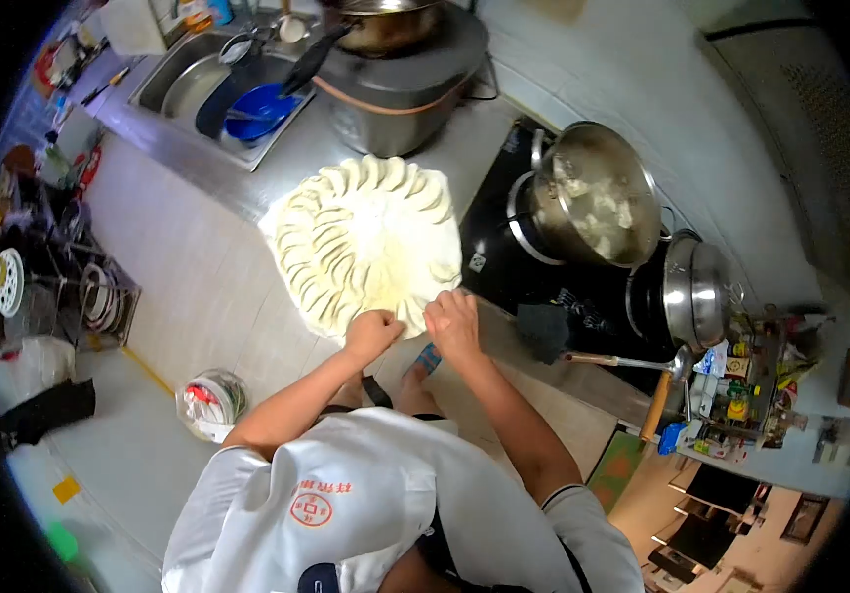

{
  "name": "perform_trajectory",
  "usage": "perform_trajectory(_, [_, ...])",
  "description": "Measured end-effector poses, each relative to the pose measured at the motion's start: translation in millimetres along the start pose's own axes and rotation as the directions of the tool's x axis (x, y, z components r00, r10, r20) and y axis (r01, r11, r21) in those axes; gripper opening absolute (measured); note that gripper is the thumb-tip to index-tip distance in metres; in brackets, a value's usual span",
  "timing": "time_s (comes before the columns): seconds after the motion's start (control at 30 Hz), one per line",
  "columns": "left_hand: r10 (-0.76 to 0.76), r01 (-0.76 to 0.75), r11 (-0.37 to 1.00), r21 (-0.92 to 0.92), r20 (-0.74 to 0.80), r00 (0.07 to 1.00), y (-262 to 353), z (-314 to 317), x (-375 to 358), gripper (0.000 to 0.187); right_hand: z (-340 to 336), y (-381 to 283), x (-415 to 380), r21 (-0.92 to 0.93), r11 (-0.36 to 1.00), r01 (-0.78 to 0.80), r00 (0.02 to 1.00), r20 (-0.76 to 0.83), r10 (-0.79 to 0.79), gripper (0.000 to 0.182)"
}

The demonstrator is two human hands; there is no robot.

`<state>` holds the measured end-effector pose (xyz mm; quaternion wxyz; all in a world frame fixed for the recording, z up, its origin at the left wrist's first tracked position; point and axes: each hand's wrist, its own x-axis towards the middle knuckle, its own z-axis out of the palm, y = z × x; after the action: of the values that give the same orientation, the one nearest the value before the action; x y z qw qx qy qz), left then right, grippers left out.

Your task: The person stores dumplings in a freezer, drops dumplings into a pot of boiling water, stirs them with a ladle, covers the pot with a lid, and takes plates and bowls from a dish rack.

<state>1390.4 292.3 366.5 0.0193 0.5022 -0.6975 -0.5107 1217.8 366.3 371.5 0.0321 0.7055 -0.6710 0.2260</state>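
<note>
Curved rows of pale raw dumplings (326,257) ring a floured white sheet (370,222), which lies partly on the steel counter and reaches out past its front edge. My left hand (372,334) is closed at the near edge of the sheet, knuckles up, its fingertips hidden. Just to its right, my right hand (452,322) pinches the same edge, beside the last dumplings of the outer row. Whether a dumpling is also between my fingers cannot be made out. Flour covers the middle of the sheet.
Right of the sheet, a steel pot (598,198) with whitish food in liquid stands on the black hob (489,222). A lidded pan (696,287) and a cooker (395,114) stand nearby. The sink (183,69) holds a blue bowl (262,107). A bin (212,400) stands on the floor.
</note>
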Motion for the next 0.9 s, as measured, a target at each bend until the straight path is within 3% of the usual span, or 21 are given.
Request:
perform_trajectory(0.13, [0.037,-0.036,0.999,-0.018,0.085,0.996,56,-36,-16,0.027,-84,12,22,0.204,0.972,-0.115,0.993,-0.013,0.120,0.008])
perform_trajectory(0.2, [0.134,-0.137,0.990,0.017,0.111,0.985,102,-53,-20,0.025,-140,32,36,0.261,0.954,-0.150,0.988,-0.002,0.156,0.009])
perform_trajectory(0.3, [0.336,-0.344,0.938,0.048,0.121,0.934,188,-75,-21,0.024,-225,75,56,0.125,0.986,-0.107,0.984,-0.127,0.123,0.009])
perform_trajectory(0.33, [0.468,-0.475,0.875,0.090,0.092,0.879,222,-77,-18,0.024,-247,93,61,0.092,0.991,-0.092,0.981,-0.164,0.107,0.008])
perform_trajectory(0.4, [0.545,-0.553,0.823,0.128,0.092,0.833,292,-74,-9,0.026,-278,122,71,-0.049,0.979,-0.199,0.969,-0.159,0.189,0.007])
perform_trajectory(0.5, [0.674,-0.657,0.699,0.284,0.048,0.738,347,-29,49,0.033,-281,176,77,-0.192,0.946,-0.262,0.963,-0.109,0.245,0.005])
perform_trajectory(0.67, [0.612,-0.582,0.622,0.524,0.140,0.779,383,46,130,0.036,-218,258,67,-0.347,0.869,-0.353,0.933,-0.059,0.356,0.008])
perform_trajectory(0.73, [0.587,-0.583,0.597,0.550,0.195,0.785,377,65,155,0.036,-214,265,67,-0.398,0.836,-0.377,0.912,-0.002,0.410,0.009])
perform_trajectory(0.8, [0.652,-0.608,0.517,0.603,0.183,0.736,376,59,147,0.041,-224,253,70,-0.468,0.807,-0.360,0.894,0.074,0.441,0.013])
perform_trajectory(0.83, [0.673,-0.610,0.480,0.631,0.182,0.717,372,52,141,0.044,-235,238,67,-0.414,0.840,-0.350,0.929,-0.039,0.368,0.017])
perform_trajectory(0.87, [0.775,-0.623,0.450,0.640,0.068,0.629,366,40,130,0.043,-238,229,64,-0.396,0.848,-0.353,0.936,-0.135,0.326,0.019])
perform_trajectory(0.9, [0.774,-0.628,0.527,0.573,-0.019,0.632,363,17,107,0.040,-252,206,62,-0.310,0.906,-0.289,0.946,-0.240,0.220,0.022])
